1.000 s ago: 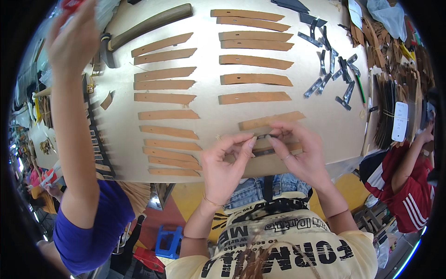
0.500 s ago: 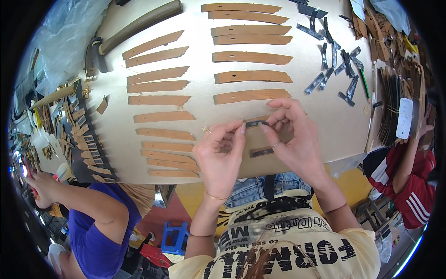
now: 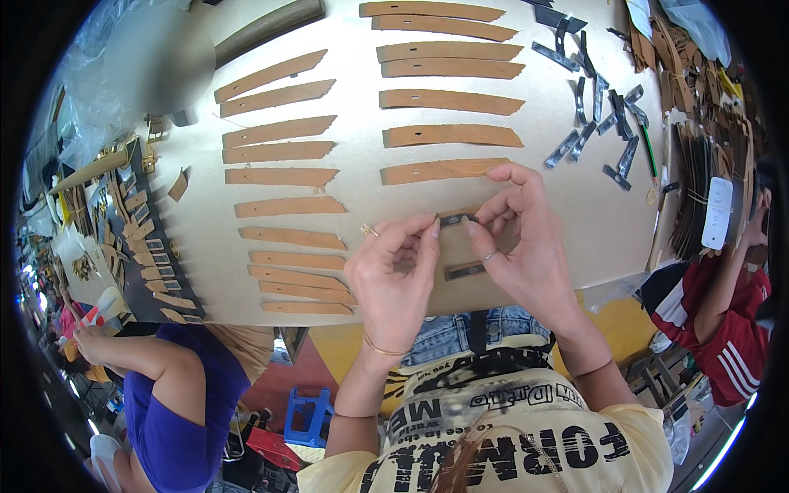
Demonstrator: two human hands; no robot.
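My left hand (image 3: 394,267) and my right hand (image 3: 522,242) meet over the table, each closed in a pinch. Between their fingertips is a short dark strip (image 3: 454,220), the left fingers at one end and the right fingers at the other. Beneath it a tan leather strip (image 3: 464,209) shows in part, mostly covered by my right hand. Nearer to me, a second short dark strip (image 3: 466,271) lies flat on the table. Just beyond my right fingertips is another tan leather strip (image 3: 436,172) with a small slot.
Tan strips lie in a left column (image 3: 283,177) and a far column (image 3: 450,100). Loose dark strips (image 3: 583,140) and a green pencil (image 3: 647,148) are at right. A wooden handle (image 3: 267,34) lies far left. Co-workers sit at both sides.
My hands and the short dark strip stay almost in place, as the whole view shifts slightly. A blurred grey patch now covers the upper left. The left co-worker's arm has moved.
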